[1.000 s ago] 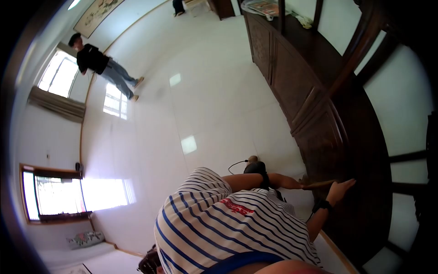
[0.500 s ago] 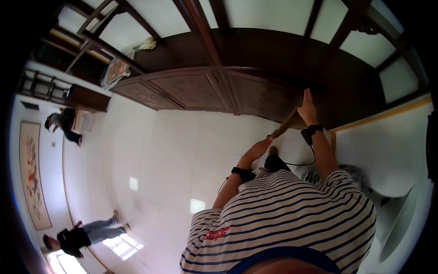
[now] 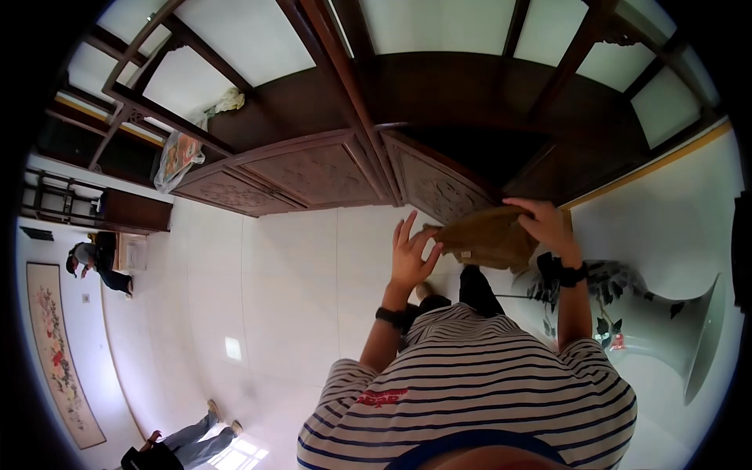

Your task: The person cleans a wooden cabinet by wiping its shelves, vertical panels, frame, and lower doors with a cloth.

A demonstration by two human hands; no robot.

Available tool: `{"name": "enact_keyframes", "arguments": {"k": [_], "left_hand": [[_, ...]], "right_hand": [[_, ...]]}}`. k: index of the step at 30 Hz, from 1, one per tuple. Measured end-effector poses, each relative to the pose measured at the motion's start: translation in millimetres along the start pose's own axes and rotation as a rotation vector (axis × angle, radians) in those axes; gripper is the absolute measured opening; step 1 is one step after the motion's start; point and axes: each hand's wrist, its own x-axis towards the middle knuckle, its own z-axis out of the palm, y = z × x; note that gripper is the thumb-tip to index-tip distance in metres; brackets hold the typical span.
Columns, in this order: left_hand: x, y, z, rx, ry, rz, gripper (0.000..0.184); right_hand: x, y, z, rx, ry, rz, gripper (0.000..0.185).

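A brown cloth (image 3: pixel 489 241) with a small pale label hangs between my two hands, in front of the lower cabinet. My left hand (image 3: pixel 410 257) pinches its left corner between thumb and index finger, the other fingers raised. My right hand (image 3: pixel 547 225) holds the upper right edge, fingers stretched over the cloth and thumb beneath. Each wrist wears a black band. Just beyond the cloth, a carved cabinet door (image 3: pixel 439 178) stands ajar, with a dark interior behind it.
Dark wooden shelving (image 3: pixel 439 86) runs along the wall, with a plastic bag (image 3: pixel 180 159) on its left part. A large painted vase (image 3: pixel 650 321) stands close at my right. Two other people, one bending by a box (image 3: pixel 133 252), are across the tiled floor (image 3: pixel 290 274).
The cloth, seen as a narrow strip before, now shows its broad side. My left hand has moved up and left. More of the dark cabinet opening shows, and the view has shifted.
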Motion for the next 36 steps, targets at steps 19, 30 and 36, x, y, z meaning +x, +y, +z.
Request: {"name": "enact_keyframes", "arguments": {"k": [19, 30, 36], "left_hand": [[-19, 11, 37, 0.058, -0.448, -0.209, 0.02], [-33, 24, 44, -0.026, -0.324, -0.548, 0.021], [-31, 21, 56, -0.028, -0.292, -0.541, 0.031]], "right_hand": [[62, 37, 152, -0.112, -0.446, -0.159, 0.069], [92, 49, 159, 0.19, -0.643, -0.112, 0.065], [112, 50, 138, 0.167, -0.68, -0.129, 0.063]]}}
